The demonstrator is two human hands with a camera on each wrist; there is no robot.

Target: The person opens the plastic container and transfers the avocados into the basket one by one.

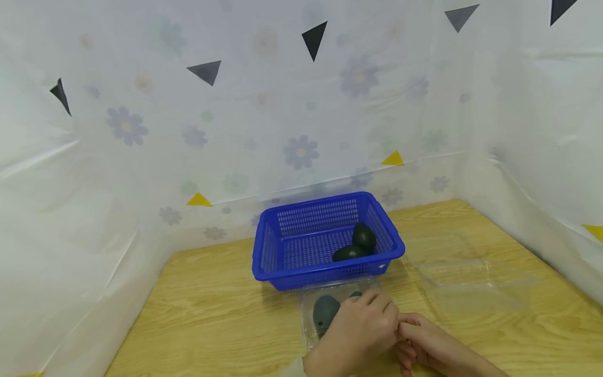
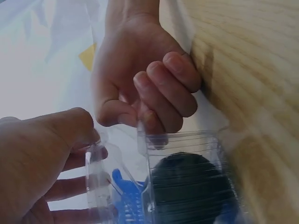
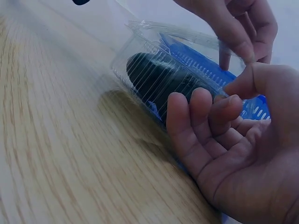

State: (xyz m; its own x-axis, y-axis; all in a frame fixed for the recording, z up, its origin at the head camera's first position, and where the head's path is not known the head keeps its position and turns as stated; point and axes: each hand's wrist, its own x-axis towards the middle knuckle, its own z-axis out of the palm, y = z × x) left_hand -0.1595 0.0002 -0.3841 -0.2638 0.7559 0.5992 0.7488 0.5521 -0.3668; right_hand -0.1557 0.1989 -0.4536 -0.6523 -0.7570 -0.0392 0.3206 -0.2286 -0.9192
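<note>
A clear plastic clamshell box (image 1: 307,309) stands on the table in front of the basket, with dark green avocados (image 1: 325,312) inside it. My left hand (image 1: 360,324) reaches over the box and grips its lid between thumb and fingers, as the left wrist view shows at the lid's edge (image 2: 96,186). The right hand (image 1: 426,343) is beside it, pinching the box's near right rim with thumb and forefinger; its other fingers (image 3: 180,121) are curled near the ribbed side wall. Part of the box is hidden behind the left hand in the head view.
A blue plastic basket (image 1: 325,269) stands just behind the box, with two avocados (image 1: 364,238) in its right end. An open clear plastic container (image 1: 476,285) lies to the right on the wooden table (image 1: 202,303). White sheeting (image 1: 245,115) encloses the back and sides.
</note>
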